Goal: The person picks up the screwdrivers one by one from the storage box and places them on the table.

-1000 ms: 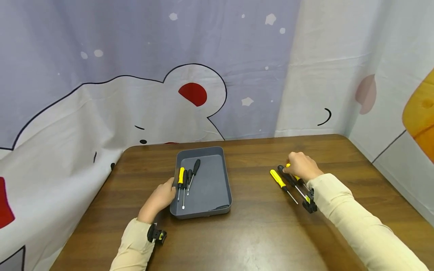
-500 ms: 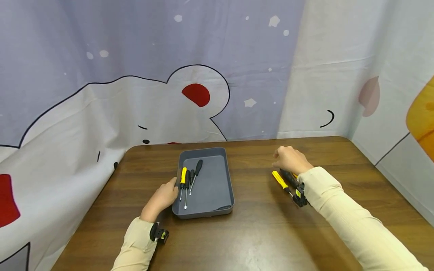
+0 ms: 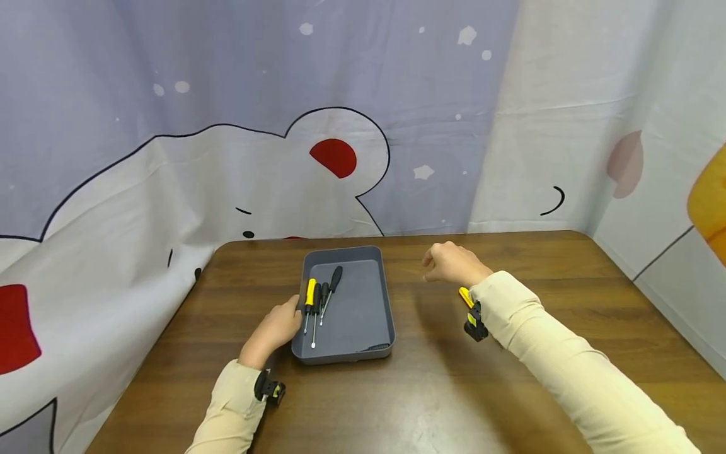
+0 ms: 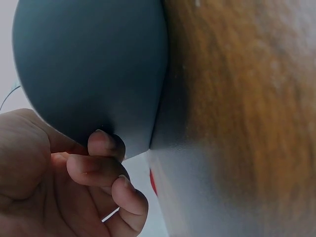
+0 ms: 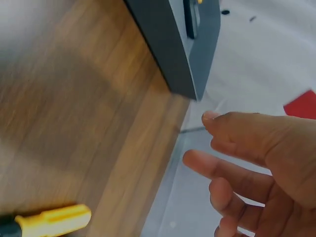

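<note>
My left hand (image 3: 278, 323) grips the left wall of a grey tray (image 3: 363, 302); in the left wrist view its fingers (image 4: 101, 170) curl against the tray's wall. Inside the tray, along its left side, lie a yellow-handled screwdriver (image 3: 310, 295) and several black-handled screwdrivers (image 3: 336, 279). My right hand (image 3: 454, 263) hovers above the table to the right of the tray, fingers relaxed and holding nothing. Beneath its wrist shows the yellow handle of another screwdriver (image 3: 466, 296), also visible in the right wrist view as a yellow handle (image 5: 57, 220). The right forearm hides the other screwdrivers beside it.
A small dark item (image 3: 379, 347) lies in the tray's near right corner. The brown wooden table (image 3: 363, 403) ends at the back against a printed curtain (image 3: 431, 126). Each wrist wears a black camera mount.
My right hand has left the screwdrivers at the right and moved left toward the tray, its forearm now covering most of them. The left hand stays at the tray wall.
</note>
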{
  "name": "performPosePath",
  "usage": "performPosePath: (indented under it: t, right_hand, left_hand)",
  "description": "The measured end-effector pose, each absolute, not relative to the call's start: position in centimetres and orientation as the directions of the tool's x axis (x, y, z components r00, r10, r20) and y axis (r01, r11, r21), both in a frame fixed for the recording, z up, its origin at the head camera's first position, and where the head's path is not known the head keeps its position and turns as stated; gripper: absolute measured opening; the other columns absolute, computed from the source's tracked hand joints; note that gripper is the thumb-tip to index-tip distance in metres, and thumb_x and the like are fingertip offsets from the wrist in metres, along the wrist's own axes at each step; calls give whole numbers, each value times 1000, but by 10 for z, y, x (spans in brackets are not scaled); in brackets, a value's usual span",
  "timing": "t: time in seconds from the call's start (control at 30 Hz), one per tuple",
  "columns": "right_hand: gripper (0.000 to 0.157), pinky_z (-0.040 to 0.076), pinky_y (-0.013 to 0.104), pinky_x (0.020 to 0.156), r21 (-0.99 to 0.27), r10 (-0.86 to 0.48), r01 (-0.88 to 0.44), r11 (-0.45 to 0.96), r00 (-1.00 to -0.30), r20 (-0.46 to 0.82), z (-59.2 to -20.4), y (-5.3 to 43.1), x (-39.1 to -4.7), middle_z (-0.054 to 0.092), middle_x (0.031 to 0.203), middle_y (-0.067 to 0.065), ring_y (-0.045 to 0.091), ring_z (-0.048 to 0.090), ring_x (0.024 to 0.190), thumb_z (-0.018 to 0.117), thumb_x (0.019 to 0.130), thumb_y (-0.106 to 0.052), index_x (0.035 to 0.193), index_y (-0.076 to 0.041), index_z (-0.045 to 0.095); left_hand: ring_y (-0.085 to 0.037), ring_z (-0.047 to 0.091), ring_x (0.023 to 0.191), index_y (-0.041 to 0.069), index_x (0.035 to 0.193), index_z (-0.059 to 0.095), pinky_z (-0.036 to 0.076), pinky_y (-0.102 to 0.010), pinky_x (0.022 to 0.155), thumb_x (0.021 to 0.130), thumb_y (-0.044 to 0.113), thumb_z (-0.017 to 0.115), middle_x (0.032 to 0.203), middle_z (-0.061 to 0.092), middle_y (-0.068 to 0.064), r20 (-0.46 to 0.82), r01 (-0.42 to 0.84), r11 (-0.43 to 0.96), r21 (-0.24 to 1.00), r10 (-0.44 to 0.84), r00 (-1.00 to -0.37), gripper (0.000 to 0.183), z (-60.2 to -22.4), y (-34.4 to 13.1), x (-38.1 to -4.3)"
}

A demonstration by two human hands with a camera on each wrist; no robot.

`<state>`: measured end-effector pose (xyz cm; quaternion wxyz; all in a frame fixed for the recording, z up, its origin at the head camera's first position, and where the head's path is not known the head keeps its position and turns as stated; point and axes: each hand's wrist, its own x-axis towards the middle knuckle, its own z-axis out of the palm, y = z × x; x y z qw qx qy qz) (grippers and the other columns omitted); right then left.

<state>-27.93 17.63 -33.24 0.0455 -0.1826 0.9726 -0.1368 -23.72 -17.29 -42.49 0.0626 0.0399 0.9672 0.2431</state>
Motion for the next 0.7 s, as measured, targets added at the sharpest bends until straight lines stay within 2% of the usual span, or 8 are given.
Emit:
performPosePath:
  t: [0.27, 0.7]
  right_hand:
    - [33, 54, 45, 75, -250, -465, -441, 862, -884, -44, -334, 133, -273, 72, 88, 0, 19, 67, 83, 78, 76, -25, 106, -12, 73]
    - [28, 52, 35, 71, -284, -577, -523, 803, -802, -155, -335, 90, -257, 69, 83, -3, 10, 62, 74, 80, 76, -23, 102, -14, 74]
  left_hand:
    - [-45, 50, 124, -9, 143, 34, 40, -56, 102, 96, 12, 37, 136, 50, -31, -101, 46, 877, 478, 107, -989, 52, -423, -169, -237]
    - [-44, 51, 124, -8, 144, 34, 41, -56, 102, 97, 12, 37, 137, 49, -30, -112, 37, 878, 477, 103, -988, 51, -423, -165, -237]
